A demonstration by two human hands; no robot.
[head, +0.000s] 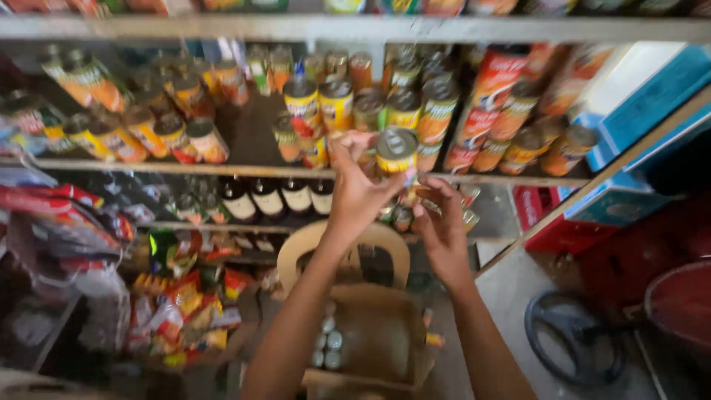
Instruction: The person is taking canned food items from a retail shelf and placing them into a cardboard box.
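Note:
My left hand (357, 185) is raised to the middle shelf and grips a yellow-labelled tin can (396, 150) at its front edge. My right hand (443, 222) is just below and to the right, fingers curled around another can (468, 219) that is mostly hidden. Rows of similar yellow and orange cans (337, 104) stand on the shelf (244, 169) behind the hands. Below my arms an open cardboard box (381, 333) rests on a tan plastic chair (305, 241), with several cans (329, 344) along its left side.
Dark bottles (266, 196) line the lower shelf. Snack packets (185, 304) hang at lower left. Blue and white boxes (637, 96) and a red crate (541, 215) are at right, with a coiled black hose (570, 341) on the floor.

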